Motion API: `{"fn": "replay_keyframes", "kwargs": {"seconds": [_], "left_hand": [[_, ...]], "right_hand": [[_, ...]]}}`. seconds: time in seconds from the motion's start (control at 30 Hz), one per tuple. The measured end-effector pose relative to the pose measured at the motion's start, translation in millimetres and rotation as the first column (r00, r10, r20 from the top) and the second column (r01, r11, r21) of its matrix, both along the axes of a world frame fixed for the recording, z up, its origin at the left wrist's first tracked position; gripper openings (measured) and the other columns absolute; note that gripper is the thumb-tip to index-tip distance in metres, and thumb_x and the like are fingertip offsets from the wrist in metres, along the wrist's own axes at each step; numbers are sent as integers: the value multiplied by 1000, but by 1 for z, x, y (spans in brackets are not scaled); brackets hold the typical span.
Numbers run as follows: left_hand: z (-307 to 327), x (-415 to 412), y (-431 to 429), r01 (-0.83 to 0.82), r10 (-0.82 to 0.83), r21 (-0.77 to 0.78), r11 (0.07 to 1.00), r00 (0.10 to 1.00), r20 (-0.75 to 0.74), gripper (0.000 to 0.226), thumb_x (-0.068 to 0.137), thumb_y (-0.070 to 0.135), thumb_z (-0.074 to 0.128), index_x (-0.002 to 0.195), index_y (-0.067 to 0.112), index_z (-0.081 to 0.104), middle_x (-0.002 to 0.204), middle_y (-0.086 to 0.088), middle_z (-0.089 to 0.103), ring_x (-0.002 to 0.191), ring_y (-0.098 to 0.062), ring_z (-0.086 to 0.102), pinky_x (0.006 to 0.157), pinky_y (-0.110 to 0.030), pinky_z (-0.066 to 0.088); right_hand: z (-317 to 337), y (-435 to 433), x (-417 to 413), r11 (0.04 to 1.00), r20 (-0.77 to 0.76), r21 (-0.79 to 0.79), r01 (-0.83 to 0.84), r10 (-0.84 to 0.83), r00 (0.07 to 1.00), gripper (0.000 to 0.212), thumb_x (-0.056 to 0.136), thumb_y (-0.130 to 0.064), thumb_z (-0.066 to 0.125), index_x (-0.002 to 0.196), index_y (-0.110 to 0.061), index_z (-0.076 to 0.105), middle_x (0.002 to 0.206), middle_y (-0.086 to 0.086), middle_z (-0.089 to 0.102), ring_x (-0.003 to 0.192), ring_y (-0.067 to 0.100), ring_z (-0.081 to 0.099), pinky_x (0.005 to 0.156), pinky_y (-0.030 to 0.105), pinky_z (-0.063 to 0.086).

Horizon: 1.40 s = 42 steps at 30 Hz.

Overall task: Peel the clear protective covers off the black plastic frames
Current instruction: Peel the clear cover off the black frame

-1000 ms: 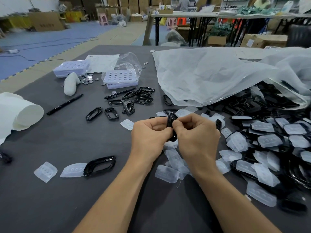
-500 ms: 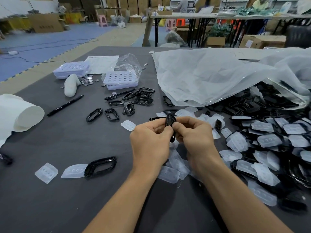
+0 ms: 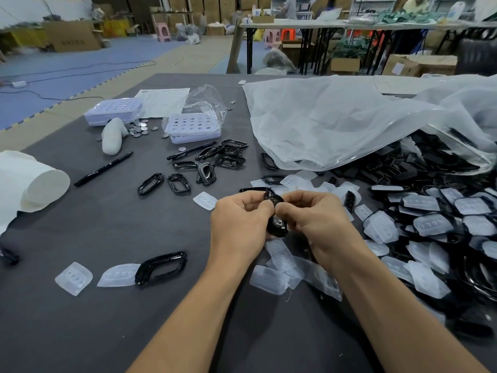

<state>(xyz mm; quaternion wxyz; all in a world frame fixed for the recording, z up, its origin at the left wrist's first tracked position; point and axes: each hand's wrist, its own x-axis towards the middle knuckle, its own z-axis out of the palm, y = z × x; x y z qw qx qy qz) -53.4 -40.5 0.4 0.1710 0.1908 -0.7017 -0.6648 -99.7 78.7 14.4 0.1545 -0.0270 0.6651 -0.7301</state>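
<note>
Holds one black frame (image 3: 277, 228) up off the grey table (image 3: 80, 332), on edge and roughly upright, pinched between the left hand (image 3: 239, 224) and the right hand (image 3: 320, 224). Grips it so, at a guess, to bring the rim of its clear cover right under both thumb tips, ready for a nail to catch and lift. Curls the left fingers (image 3: 251, 201) round the frame's left side, thumb pressed against its upper part; curls the right fingers (image 3: 309, 198) round the opposite side, thumb tip touching or nearly touching the left one. Shows no open palm on either side: both closed tight on the frame, with nothing else in them. Cannot tell the cover's state, lifted or seated, behind the thumbs. Brings both forearms in from below, converging toward the frame, wrists about level, backs of the hands turned up. Has shed clear covers (image 3: 271, 279) lying just below the fingers, by the wrists, presumably let fall on coming free. Has the stock of covered frames (image 3: 430, 224) just right of the right fingers, within easy reach for the next pick, and bare peeled frames (image 3: 207, 170) beyond the left fingers, well apart from that stock, likely to avoid mixing done with undone.
</note>
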Motion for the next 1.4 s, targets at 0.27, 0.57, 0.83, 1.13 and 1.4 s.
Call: {"fn": "replay_keyframes", "kwargs": {"seconds": [0.27, 0.57, 0.83, 1.13, 1.4], "left_hand": [[1, 1, 2, -24, 22, -55, 998, 999, -41, 24, 91, 14, 65, 84, 30, 82, 76, 3, 79, 71, -24, 78, 61, -37, 65], [1, -2, 1, 24, -25, 91, 996, 1000, 17, 13, 71, 35, 78, 82, 30, 82, 78, -2, 79, 73, -26, 78, 72, -50, 65], [-1, -3, 0, -52, 49, -160, 986, 999, -23, 15, 81, 25, 80, 71, 37, 79, 68, 15, 75, 63, -1, 70, 61, -19, 56], [9, -7, -12, -28, 37, 228, 973, 999, -37, 25, 92, -2, 71, 72, 11, 81, 71, -11, 77, 59, -20, 71, 56, -30, 61], [7, -10, -25, -192, 208, 355, 915, 978, -8, 19, 100, 1, 57, 85, 2, 69, 72, -8, 76, 67, -25, 76, 49, -27, 58]], "right_hand": [[2, 6, -4, 969, -56, 163, -188, 199, 978, 16, 89, 6, 65, 87, -8, 70, 74, 7, 66, 64, 15, 56, 52, 23, 44], [1, 8, -3, 961, -56, 205, -186, 201, 978, 13, 90, 6, 62, 90, -4, 71, 72, 5, 66, 58, 9, 54, 54, 23, 43], [-2, 5, 0, 949, -164, 305, -76, 131, 978, 16, 84, 4, 68, 80, -11, 72, 59, -3, 68, 44, 1, 53, 45, 14, 41], [-3, 17, -9, 945, -374, 223, 238, -142, 916, 14, 86, -13, 76, 78, -24, 79, 69, -6, 74, 58, 7, 64, 56, 20, 50], [3, 32, -16, 436, -409, 858, 270, 265, 873, 25, 90, -15, 64, 109, -28, 74, 105, -4, 67, 107, 25, 60, 99, 40, 47]]}}
